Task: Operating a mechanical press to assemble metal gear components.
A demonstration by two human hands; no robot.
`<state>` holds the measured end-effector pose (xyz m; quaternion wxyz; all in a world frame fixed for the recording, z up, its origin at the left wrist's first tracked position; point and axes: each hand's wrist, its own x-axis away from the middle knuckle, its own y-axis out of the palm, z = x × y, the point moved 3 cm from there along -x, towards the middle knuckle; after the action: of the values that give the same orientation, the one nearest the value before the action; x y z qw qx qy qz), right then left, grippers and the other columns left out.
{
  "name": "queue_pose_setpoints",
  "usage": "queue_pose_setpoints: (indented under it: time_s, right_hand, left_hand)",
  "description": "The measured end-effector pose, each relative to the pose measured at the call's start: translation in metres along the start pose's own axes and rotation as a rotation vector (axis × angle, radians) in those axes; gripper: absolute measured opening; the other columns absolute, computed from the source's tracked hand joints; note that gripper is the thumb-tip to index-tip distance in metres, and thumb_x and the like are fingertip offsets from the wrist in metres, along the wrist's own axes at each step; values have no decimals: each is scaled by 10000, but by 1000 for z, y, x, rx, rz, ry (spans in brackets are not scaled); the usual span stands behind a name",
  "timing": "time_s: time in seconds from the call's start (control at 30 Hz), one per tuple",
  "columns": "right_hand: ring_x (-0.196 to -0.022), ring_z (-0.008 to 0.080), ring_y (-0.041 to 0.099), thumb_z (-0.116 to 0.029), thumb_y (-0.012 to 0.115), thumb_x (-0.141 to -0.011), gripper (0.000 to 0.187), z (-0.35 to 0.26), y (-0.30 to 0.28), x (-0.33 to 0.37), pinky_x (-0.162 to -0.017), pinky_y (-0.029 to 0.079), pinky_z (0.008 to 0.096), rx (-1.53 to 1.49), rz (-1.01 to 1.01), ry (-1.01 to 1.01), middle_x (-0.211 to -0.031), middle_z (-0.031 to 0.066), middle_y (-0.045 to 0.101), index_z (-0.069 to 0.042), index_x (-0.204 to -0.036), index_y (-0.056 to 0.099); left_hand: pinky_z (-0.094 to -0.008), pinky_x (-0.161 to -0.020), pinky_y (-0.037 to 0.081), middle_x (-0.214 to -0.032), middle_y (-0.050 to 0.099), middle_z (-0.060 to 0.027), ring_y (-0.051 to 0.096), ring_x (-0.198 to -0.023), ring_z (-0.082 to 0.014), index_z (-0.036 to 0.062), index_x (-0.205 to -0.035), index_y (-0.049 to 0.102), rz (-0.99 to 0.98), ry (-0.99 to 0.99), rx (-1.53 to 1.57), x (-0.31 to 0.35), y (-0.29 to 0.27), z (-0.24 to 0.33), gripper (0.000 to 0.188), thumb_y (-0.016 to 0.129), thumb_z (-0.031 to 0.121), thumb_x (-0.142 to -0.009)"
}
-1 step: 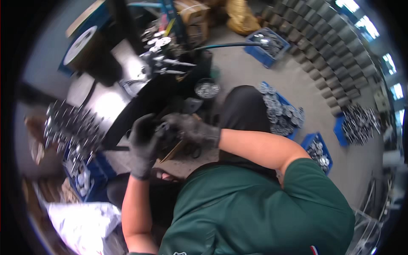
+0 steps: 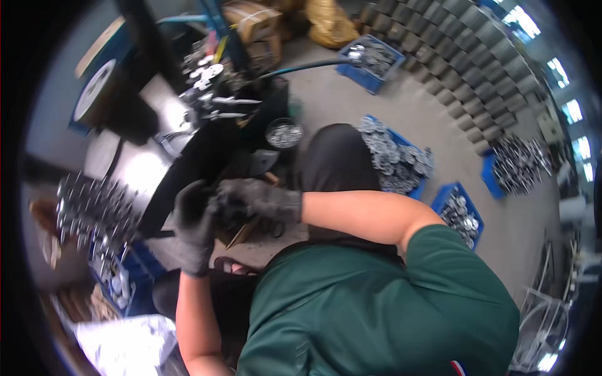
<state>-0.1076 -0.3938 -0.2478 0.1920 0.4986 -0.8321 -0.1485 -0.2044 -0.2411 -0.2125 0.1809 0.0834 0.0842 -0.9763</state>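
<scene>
My left hand (image 2: 195, 229), in a dark grey work glove, is raised in front of me with its fingers curled. My right hand (image 2: 262, 199), gloved alike, reaches across from the right, and its fingertips meet those of the left. Both hands look closed around something small between them, but blur and the dark gloves hide what it is. Just beyond them stands the dark side of a machine table (image 2: 188, 163). Past the right hand, a round dish of small metal parts (image 2: 284, 134) sits near my knee.
At left rises a rack of shiny metal parts (image 2: 97, 210) above a blue bin (image 2: 141, 266). A dark cylinder (image 2: 113, 103) stands on the table. On the right are blue crates (image 2: 360, 76) of metal parts, one heaped with discs (image 2: 395, 156), before stacked grey cylinders (image 2: 439, 62).
The whole view has shifted, so the surroundings sit further left. My hands stay together in much the same pose.
</scene>
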Motion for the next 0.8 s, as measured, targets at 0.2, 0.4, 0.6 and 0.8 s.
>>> queue_pose_setpoints:
  time_s: [0.2,0.4,0.6,0.8]
  right_hand:
    - [-824,87,643,-426,551,-1041,356,-45,9,27,-674,533,282,40,58,37,-913,12,680,-109,-1088,706]
    - [-643,133,665,-392,695,-966,382,-126,-26,91,-554,549,261,-190,100,-579,-863,65,700,-41,-1115,696]
    - [-777,292,724,-445,634,-946,469,-129,-130,208,-696,623,468,-590,418,-712,-960,154,691,-56,-1201,568]
    - [-591,186,603,-491,559,-961,371,37,-250,313,-533,510,369,-924,1112,-356,-698,2,630,-133,-921,645]
  left_hand:
    - [-330,-1001,486,-1265,641,-107,612,-1129,-188,-12,-1370,563,15,25,-75,0,-14,-9,418,635,198,-1017]
    - [-310,-931,498,-1179,680,-81,627,-1042,-167,1,-1323,606,-56,-24,-96,-5,-19,-30,340,596,196,-1045]
    - [-309,-975,497,-1195,670,-64,614,-1090,-157,20,-1291,629,-142,-115,-173,25,-12,-51,317,654,156,-1005]
    - [-333,-1009,482,-1200,670,-72,612,-1123,-174,8,-1286,620,-286,-134,-286,28,-14,-90,312,651,99,-989]
